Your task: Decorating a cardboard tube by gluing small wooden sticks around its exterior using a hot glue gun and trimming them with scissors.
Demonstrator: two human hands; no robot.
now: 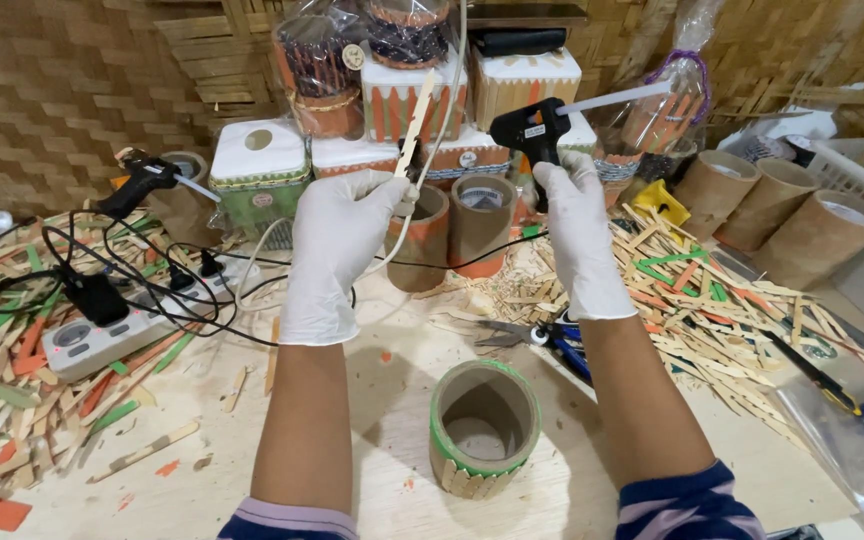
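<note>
Both forearms reach forward, raised above the bench [572, 490]. The gloved left hand [337, 240] pinches a pale wooden stick [417, 120] upright. The gloved right hand [577, 235] grips a black glue gun [530, 128], nozzle aimed left at the stick. A stick-clad cardboard tube [482, 428] stands between the arms.

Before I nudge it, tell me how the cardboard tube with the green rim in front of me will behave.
The cardboard tube probably feels light, being hollow. It stands upright on a flat end, so it likely slides rather than rolls. The wooden sticks glued around its base could snap off under a hard push.
</note>
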